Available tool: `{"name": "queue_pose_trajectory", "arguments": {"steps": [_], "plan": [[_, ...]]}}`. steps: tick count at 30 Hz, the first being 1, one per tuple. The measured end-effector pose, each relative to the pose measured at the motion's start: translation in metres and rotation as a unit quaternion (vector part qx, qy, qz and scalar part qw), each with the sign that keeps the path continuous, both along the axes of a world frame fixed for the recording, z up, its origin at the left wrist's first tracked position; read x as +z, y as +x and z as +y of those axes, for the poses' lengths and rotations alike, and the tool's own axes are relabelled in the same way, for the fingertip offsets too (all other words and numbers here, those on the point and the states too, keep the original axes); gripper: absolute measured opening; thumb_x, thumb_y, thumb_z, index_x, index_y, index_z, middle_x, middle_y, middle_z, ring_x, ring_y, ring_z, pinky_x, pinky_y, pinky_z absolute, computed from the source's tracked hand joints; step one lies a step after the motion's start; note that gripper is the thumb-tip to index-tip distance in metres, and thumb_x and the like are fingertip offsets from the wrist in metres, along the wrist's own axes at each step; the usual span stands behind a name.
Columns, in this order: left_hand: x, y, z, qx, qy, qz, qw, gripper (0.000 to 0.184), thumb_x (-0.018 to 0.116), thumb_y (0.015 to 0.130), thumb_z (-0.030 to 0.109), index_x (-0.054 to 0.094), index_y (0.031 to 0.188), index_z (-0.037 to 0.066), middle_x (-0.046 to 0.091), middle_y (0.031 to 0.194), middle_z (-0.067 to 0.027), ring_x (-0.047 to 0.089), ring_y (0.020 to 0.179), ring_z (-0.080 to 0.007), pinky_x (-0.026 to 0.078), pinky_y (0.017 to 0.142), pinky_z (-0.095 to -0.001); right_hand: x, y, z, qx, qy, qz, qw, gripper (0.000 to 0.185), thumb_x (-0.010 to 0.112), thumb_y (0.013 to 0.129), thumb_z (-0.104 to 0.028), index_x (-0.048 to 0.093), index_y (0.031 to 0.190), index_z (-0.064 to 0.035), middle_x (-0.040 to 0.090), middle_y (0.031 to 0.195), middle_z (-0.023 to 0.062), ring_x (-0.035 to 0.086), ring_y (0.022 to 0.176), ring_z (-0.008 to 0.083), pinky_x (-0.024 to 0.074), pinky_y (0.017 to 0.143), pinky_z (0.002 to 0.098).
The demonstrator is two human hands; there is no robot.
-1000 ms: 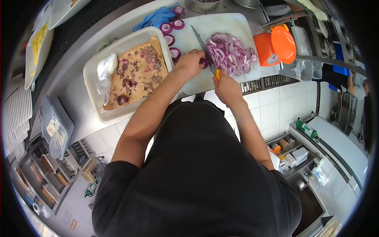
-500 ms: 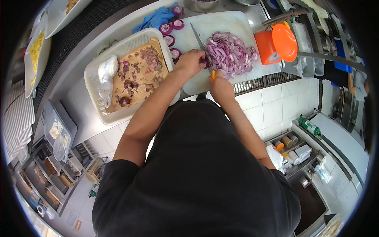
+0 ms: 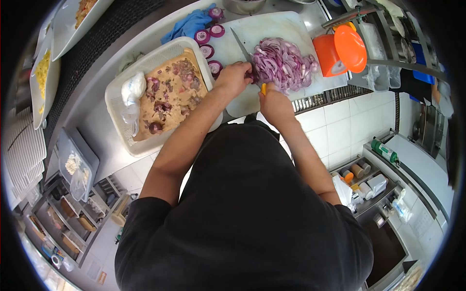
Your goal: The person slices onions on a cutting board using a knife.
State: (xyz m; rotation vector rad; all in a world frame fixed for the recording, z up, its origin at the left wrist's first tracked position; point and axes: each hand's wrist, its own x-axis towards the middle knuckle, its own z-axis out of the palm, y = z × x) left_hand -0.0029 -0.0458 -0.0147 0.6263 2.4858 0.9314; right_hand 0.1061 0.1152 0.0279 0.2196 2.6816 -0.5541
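My right hand (image 3: 276, 104) is closed round the yellow handle of a knife (image 3: 241, 44), whose long blade points away over the white cutting board (image 3: 281, 23). Just left of the blade, my left hand (image 3: 234, 77) has its fingers curled on a piece of red onion (image 3: 249, 76), mostly hidden under the fingertips. A heap of sliced red onion (image 3: 284, 65) lies right of the blade. Several cut onion halves (image 3: 207, 51) line the board's left edge.
Left of the board stands a cream plastic basket (image 3: 112, 104) with onion skins and a tied plastic bag (image 3: 133, 88). An orange container (image 3: 327, 55) with an open lid sits at the board's right end. A blue cloth (image 3: 188, 25) and a metal bowl (image 3: 245, 6) lie behind.
The view has shifted slightly. The knife and both hands stay almost in the same place, with the left hand still on the onion piece.
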Motion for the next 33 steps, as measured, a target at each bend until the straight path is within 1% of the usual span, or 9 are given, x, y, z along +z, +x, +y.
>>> {"name": "queue_pose_trajectory", "arguments": {"steps": [1, 4, 6, 8, 17, 22, 25, 29, 33], "plan": [[0.001, -0.001, 0.001, -0.003, 0.0, 0.008, 1.0, 0.029, 0.082, 0.084, 0.013, 0.069, 0.108, 0.004, 0.073, 0.103, -0.0139, 0.074, 0.095, -0.0311, 0.058, 0.084, -0.0428, 0.023, -0.001, 0.0, 0.004, 0.004, -0.01, 1.0, 0.037, 0.056, 0.106, -0.03, 0.048, 0.121, 0.0027, 0.074, 0.087, 0.0262, 0.075, 0.082, 0.0445, 0.0592, 0.074, 0.0536], [0.0, -0.001, 0.001, -0.006, -0.015, 0.013, 1.0, 0.029, 0.082, 0.084, 0.013, 0.069, 0.108, 0.004, 0.073, 0.101, -0.013, 0.074, 0.095, -0.0313, 0.058, 0.084, -0.0428, 0.024, 0.006, -0.004, -0.015, 0.012, -0.03, 0.999, 0.037, 0.057, 0.106, -0.03, 0.048, 0.12, 0.0028, 0.074, 0.086, 0.0263, 0.075, 0.082, 0.0444, 0.0594, 0.073, 0.0529], [-0.001, -0.002, 0.001, -0.002, -0.007, 0.003, 1.0, 0.029, 0.083, 0.084, 0.014, 0.069, 0.107, 0.004, 0.074, 0.101, -0.0129, 0.074, 0.095, -0.0317, 0.058, 0.084, -0.0433, -0.009, 0.006, -0.01, -0.033, -0.008, -0.027, 0.999, 0.037, 0.057, 0.105, -0.03, 0.048, 0.121, 0.0028, 0.074, 0.087, 0.0263, 0.075, 0.082, 0.0446, 0.0593, 0.074, 0.0535], [0.0, -0.002, 0.0, -0.002, -0.003, 0.0, 1.0, 0.028, 0.082, 0.084, 0.015, 0.07, 0.107, 0.004, 0.074, 0.101, -0.0129, 0.074, 0.095, -0.0319, 0.058, 0.084, -0.0438, -0.019, 0.005, -0.012, -0.037, -0.013, -0.023, 0.999, 0.037, 0.057, 0.106, -0.029, 0.048, 0.121, 0.0027, 0.074, 0.087, 0.0264, 0.075, 0.082, 0.0448, 0.0591, 0.074, 0.0541], [0.002, -0.001, 0.0, -0.011, -0.026, 0.019, 0.999, 0.026, 0.08, 0.087, 0.02, 0.072, 0.107, 0.005, 0.075, 0.104, -0.014, 0.074, 0.097, -0.034, 0.058, 0.084, -0.0445, 0.038, 0.008, -0.001, -0.007, -0.001, -0.035, 0.999, 0.035, 0.058, 0.105, -0.029, 0.05, 0.119, 0.0019, 0.074, 0.087, 0.0261, 0.075, 0.082, 0.0456, 0.059, 0.073, 0.0545], [0.004, -0.002, 0.0, -0.007, -0.013, 0.02, 1.0, 0.026, 0.08, 0.087, 0.02, 0.072, 0.106, 0.005, 0.075, 0.102, -0.0139, 0.073, 0.095, -0.0346, 0.058, 0.084, -0.0453, 0.024, 0.011, -0.006, -0.035, -0.006, -0.052, 0.998, 0.035, 0.059, 0.105, -0.029, 0.049, 0.118, 0.0021, 0.074, 0.086, 0.0263, 0.075, 0.081, 0.0457, 0.0587, 0.072, 0.0553], [0.009, -0.003, 0.0, -0.009, -0.011, -0.021, 1.0, 0.026, 0.079, 0.087, 0.016, 0.072, 0.11, 0.005, 0.074, 0.111, -0.017, 0.071, 0.103, -0.0394, 0.056, 0.091, -0.049, 0.004, 0.013, -0.005, -0.034, -0.015, -0.024, 0.999, 0.036, 0.059, 0.105, -0.029, 0.049, 0.118, 0.002, 0.074, 0.086, 0.0266, 0.074, 0.08, 0.0452, 0.0585, 0.071, 0.0556], [0.0, 0.0, 0.0, -0.009, -0.009, 0.021, 1.0, 0.026, 0.08, 0.087, 0.02, 0.072, 0.107, 0.006, 0.075, 0.102, -0.0136, 0.074, 0.096, -0.0334, 0.058, 0.084, -0.0447, -0.025, 0.007, -0.009, -0.042, -0.03, 0.001, 0.999, 0.037, 0.058, 0.105, -0.031, 0.049, 0.119, 0.0023, 0.074, 0.087, 0.0271, 0.075, 0.083, 0.045, 0.0584, 0.073, 0.0558], [0.0, 0.002, -0.002, -0.012, -0.022, 0.017, 1.0, 0.026, 0.08, 0.088, 0.02, 0.072, 0.107, 0.006, 0.076, 0.103, -0.0138, 0.074, 0.097, -0.0325, 0.058, 0.085, -0.0442, -0.003, -0.002, -0.003, -0.031, -0.029, -0.016, 0.999, 0.036, 0.058, 0.105, -0.031, 0.051, 0.117, 0.0022, 0.074, 0.087, 0.0274, 0.075, 0.085, 0.0454, 0.0585, 0.075, 0.0554]]}}
